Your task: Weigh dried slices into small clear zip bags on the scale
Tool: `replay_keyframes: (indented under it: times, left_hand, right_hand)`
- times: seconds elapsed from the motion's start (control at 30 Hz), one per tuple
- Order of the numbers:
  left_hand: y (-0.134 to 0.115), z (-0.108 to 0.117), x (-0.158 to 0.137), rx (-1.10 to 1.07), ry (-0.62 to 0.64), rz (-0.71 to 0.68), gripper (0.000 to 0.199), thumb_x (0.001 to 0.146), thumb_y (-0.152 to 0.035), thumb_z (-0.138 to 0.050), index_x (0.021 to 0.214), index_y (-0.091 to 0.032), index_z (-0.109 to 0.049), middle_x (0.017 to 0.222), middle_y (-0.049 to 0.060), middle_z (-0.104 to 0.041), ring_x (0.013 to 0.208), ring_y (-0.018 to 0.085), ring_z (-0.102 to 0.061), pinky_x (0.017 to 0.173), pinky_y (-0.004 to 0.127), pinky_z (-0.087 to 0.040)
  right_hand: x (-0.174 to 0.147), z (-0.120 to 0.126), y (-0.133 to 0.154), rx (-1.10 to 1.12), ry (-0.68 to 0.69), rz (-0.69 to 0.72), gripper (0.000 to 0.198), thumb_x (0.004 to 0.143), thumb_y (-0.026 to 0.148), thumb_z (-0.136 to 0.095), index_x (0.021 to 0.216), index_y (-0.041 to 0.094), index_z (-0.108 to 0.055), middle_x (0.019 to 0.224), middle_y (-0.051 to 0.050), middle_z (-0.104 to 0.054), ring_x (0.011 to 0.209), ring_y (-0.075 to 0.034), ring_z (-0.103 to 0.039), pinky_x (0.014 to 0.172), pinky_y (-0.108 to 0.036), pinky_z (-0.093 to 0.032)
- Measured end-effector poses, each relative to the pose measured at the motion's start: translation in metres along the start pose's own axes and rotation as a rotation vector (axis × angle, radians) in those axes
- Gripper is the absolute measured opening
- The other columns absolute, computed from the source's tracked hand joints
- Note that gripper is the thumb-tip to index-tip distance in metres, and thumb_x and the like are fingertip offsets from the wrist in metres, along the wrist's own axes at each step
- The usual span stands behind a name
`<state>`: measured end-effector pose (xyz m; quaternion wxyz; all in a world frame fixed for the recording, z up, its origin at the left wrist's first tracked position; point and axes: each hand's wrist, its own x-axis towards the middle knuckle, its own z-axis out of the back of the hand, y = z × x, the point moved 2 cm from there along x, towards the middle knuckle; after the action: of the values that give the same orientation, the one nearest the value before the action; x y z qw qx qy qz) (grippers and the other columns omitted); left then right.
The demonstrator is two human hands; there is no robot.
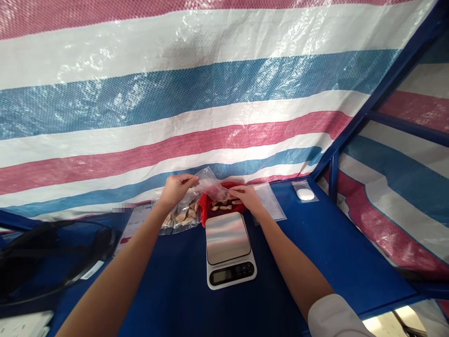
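My left hand (178,188) pinches one end of a clear plastic bag (210,185) between thumb and fingers. At the bag's other end is my right hand (247,196), its fingertips closed at the edge. Below the clear bag lies an opened red plastic bag (204,208) with pale brown, dried-looking slices (221,206) inside. Clear bags filled with similar pieces (185,214) lie to the left, under my left wrist. In front of the red bag stands a white kitchen scale (229,248) with a bare metal plate; its display shows no readable number.
Flat clear bags (271,201) lie right of my right hand. Farther right is a small bag with a white round object (305,194). A phone-like screen (135,222) and a black strap-like item (87,252) lie left. A striped tarp (196,103) hangs behind the blue table (315,252).
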<state>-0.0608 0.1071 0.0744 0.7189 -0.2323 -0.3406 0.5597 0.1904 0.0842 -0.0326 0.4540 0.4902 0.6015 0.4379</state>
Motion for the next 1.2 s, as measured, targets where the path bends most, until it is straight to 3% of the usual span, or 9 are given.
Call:
replay_keyframes:
  times: [0.3,0.5,0.63,0.73,0.93,1.1,1.2]
  left_hand:
    - [0.003,0.007,-0.003,0.020,0.040,-0.024,0.043,0.080,-0.063,-0.066,0.072,-0.022,-0.077,0.076,0.007,-0.078,0.075,0.025,-0.071,0.068,0.031,-0.051]
    - [-0.004,0.005,-0.007,-0.034,0.047,-0.038,0.049,0.071,-0.062,-0.078,0.099,-0.021,-0.080,0.095,0.008,-0.080,0.084,0.027,-0.071,0.073,0.033,-0.053]
    - [-0.012,0.004,-0.010,-0.106,0.091,-0.047,0.045,0.073,-0.063,-0.077,0.087,-0.020,-0.080,0.087,0.008,-0.079,0.079,0.025,-0.069,0.070,0.031,-0.052]
    - [-0.012,-0.001,-0.018,-0.182,0.046,-0.019,0.043,0.074,-0.062,-0.076,0.080,-0.020,-0.079,0.083,0.008,-0.079,0.077,0.024,-0.068,0.069,0.031,-0.051]
    - [-0.006,-0.034,-0.052,-0.548,-0.161,0.090,0.046,0.066,-0.062,-0.084,0.079,-0.018,-0.079,0.079,0.007,-0.078,0.076,0.024,-0.069,0.074,0.034,-0.055]
    - [-0.002,-0.072,-0.083,-0.911,-0.235,0.205,0.044,0.064,-0.055,-0.089,0.081,-0.017,-0.078,0.078,0.006,-0.076,0.073,0.020,-0.069,0.073,0.034,-0.057]
    - [0.003,-0.087,-0.098,-1.035,-0.242,0.246,0.042,0.061,-0.052,-0.091,0.080,-0.017,-0.078,0.079,0.005,-0.076,0.071,0.018,-0.069,0.070,0.031,-0.055]
  right_hand:
    - [-0.003,-0.003,0.002,0.022,-0.028,-0.012,0.025,0.073,0.040,-0.084,0.086,0.019,-0.079,0.078,-0.004,-0.078,0.077,-0.018,-0.075,0.066,-0.027,-0.063]
    - [-0.006,-0.004,0.010,-0.007,-0.058,0.050,0.032,0.071,0.044,-0.083,0.090,0.019,-0.079,0.083,-0.005,-0.078,0.073,-0.017,-0.073,0.070,-0.030,-0.064]
    - [-0.010,-0.005,0.022,-0.015,-0.059,0.090,0.036,0.067,0.046,-0.085,0.090,0.019,-0.080,0.082,-0.005,-0.078,0.076,-0.020,-0.073,0.074,-0.034,-0.065]
    - [-0.017,-0.004,0.027,0.027,-0.090,0.109,0.040,0.065,0.047,-0.086,0.093,0.019,-0.080,0.083,-0.004,-0.079,0.079,-0.021,-0.074,0.079,-0.036,-0.065]
    - [-0.040,-0.002,0.017,0.043,-0.207,0.168,0.050,0.064,0.052,-0.086,0.099,0.017,-0.080,0.091,-0.006,-0.080,0.089,-0.025,-0.076,0.085,-0.039,-0.063]
    - [-0.066,-0.001,0.002,-0.022,-0.244,0.290,0.042,0.064,0.051,-0.088,0.093,0.021,-0.081,0.098,-0.006,-0.081,0.101,-0.029,-0.075,0.101,-0.044,-0.058]
    - [-0.077,0.001,-0.007,-0.016,-0.269,0.281,0.041,0.064,0.052,-0.088,0.090,0.022,-0.081,0.094,-0.006,-0.082,0.100,-0.031,-0.076,0.099,-0.046,-0.059]
